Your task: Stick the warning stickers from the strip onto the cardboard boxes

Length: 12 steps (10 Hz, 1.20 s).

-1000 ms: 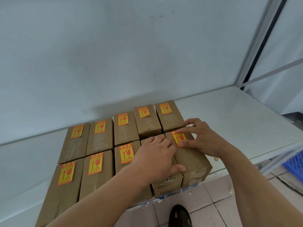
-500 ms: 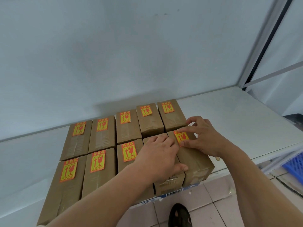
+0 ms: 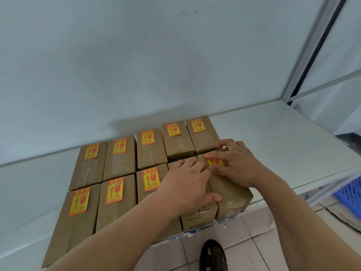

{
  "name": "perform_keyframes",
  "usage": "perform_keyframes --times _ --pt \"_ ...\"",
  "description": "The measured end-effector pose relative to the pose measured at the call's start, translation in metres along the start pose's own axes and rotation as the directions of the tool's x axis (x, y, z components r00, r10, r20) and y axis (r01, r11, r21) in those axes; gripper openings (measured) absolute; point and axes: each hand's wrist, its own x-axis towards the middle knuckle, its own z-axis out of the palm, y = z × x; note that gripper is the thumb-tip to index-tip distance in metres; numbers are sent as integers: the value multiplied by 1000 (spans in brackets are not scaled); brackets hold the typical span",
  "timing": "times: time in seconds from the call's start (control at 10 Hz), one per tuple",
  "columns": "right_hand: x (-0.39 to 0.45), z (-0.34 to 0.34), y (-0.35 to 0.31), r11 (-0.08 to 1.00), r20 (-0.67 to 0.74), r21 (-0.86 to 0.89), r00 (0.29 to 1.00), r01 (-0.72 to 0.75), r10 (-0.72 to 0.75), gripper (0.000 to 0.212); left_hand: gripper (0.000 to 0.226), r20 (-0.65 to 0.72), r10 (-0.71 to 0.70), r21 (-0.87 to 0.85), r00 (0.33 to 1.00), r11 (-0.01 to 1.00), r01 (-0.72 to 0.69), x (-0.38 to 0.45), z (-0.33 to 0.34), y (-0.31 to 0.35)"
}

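Cardboard boxes stand in two rows on a white shelf (image 3: 273,137). Every back-row box (image 3: 150,153) carries a red-and-yellow warning sticker (image 3: 147,137), as do the three left boxes of the front row (image 3: 117,204). My right hand (image 3: 237,163) presses a sticker (image 3: 214,162) onto the top of the front-right box (image 3: 232,194), with the index finger along the sticker's upper edge and the thumb at its lower edge. My left hand (image 3: 185,184) lies flat over the neighbouring front box (image 3: 199,216) and hides its top; its fingertips reach the sticker's left edge. The sticker strip is not in view.
A pale wall rises right behind the boxes. A shelf upright (image 3: 312,55) stands at the right. Below the shelf's front edge lie a tiled floor (image 3: 259,241), a blue crate (image 3: 349,196) and a sandalled foot (image 3: 214,255).
My right hand's fingers have slid a little over the sticker on the front-right box. My left hand has crept slightly right toward it. The boxes have not moved.
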Motion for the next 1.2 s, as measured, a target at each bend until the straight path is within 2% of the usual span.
perform_keyframes --times 0.1,0.3,0.5,0.6,0.8,1.0,1.1,1.2 --pt "-6 -4 10 998 -57 42 997 -45 48 47 71 21 -13 0 1000 1000 13 1 -2 0" --pt "-7 -3 21 994 -26 39 994 -105 106 51 71 48 -28 -14 998 999 29 2 -2 3" --pt "-7 -3 18 993 -31 56 994 -101 103 50 73 51 -24 12 998 1000 23 1 -5 3" --pt "-7 -4 10 996 -37 67 998 -54 57 47 72 48 -20 19 999 1000 19 -1 -5 3" --pt "-4 -3 6 998 8 12 998 -57 57 46 71 57 -27 12 998 1000 27 0 -4 4" --pt "-5 -9 -3 997 3 69 999 -42 42 42 67 31 -12 8 999 1000 12 -6 -7 2" --pt "-6 -13 -13 993 -11 111 999 -40 42 38 63 -26 -24 -14 999 1000 24 -16 -9 -2" --pt "-9 -20 -24 991 -97 129 994 -32 45 36 60 -71 -34 -10 997 999 33 -27 -14 -8"
